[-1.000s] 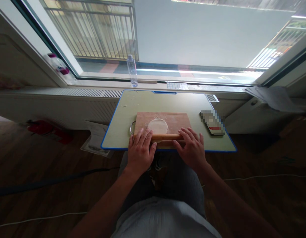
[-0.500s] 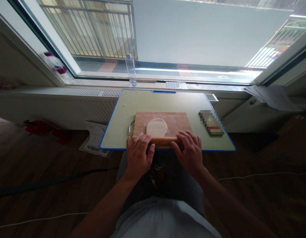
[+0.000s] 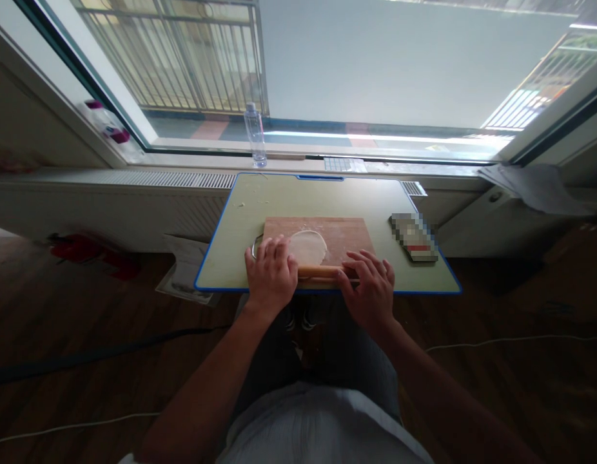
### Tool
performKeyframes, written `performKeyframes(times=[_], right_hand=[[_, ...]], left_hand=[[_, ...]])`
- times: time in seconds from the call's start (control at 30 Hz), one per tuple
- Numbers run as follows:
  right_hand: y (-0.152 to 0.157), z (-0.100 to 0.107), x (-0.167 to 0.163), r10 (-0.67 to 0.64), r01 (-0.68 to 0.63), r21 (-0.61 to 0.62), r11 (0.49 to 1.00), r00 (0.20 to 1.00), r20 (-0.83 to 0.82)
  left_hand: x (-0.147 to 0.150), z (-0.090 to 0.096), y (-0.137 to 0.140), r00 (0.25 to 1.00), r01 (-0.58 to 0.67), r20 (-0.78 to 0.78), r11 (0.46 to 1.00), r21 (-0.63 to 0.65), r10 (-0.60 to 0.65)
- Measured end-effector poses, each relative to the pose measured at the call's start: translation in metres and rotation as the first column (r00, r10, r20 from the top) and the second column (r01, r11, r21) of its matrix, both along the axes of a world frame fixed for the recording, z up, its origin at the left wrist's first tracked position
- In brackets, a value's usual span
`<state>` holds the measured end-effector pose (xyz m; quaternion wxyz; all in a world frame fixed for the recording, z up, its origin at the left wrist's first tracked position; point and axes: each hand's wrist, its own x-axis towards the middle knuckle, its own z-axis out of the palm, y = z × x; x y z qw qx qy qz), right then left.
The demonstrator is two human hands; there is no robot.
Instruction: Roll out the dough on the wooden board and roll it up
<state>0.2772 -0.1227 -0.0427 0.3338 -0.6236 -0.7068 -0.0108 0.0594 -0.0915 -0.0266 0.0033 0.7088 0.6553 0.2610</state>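
A wooden rolling pin (image 3: pixel 318 271) lies across the near edge of a floured wooden cutting board (image 3: pixel 347 238). Just beyond it is a thin round sheet of dough (image 3: pixel 308 246). My left hand (image 3: pixel 272 274) is palm down over the pin's left end, which it hides. Its fingers stretch forward past the pin, beside the dough's left edge; whether the fingertips touch the dough I cannot tell. Over the pin's right end, my right hand (image 3: pixel 369 287) has its fingers bent across the top and its thumb on the near side.
Under the board is a pale green table (image 3: pixel 303 196) with a blue rim. A pixelated phone-like object (image 3: pixel 414 238) lies at its right. Behind stand a clear bottle (image 3: pixel 255 136) and a window sill (image 3: pixel 289 163). A metal handle (image 3: pixel 254 247) shows at the board's left.
My left hand has slid forward, its fingers now past the pin at the dough's left side. My right hand and the rolling pin have barely moved.
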Motion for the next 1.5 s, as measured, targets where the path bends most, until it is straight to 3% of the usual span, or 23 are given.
performKeyframes(times=[0.6, 1.1, 1.3, 1.5], right_hand=[[-0.02, -0.016, -0.001, 0.005, -0.01, 0.084, 0.996, 0.999, 0.053], [0.005, -0.004, 0.0, -0.019, 0.017, 0.011, 1.0, 0.987, 0.161], [0.016, -0.01, 0.002, -0.018, 0.009, 0.046, 0.999, 0.982, 0.186], [0.022, -0.005, 0.002, -0.012, 0.017, -0.022, 1.0, 0.976, 0.219]], left_hand=[[-0.009, -0.015, -0.012, 0.994, 0.105, -0.013, 0.993, 0.056, -0.105], [0.0, 0.007, 0.012, 0.995, 0.033, -0.096, 0.996, -0.084, -0.041], [0.001, 0.009, 0.023, 0.988, 0.011, -0.155, 0.994, -0.11, -0.029], [0.0, 0.008, 0.036, 0.986, 0.02, -0.161, 0.989, -0.147, -0.043]])
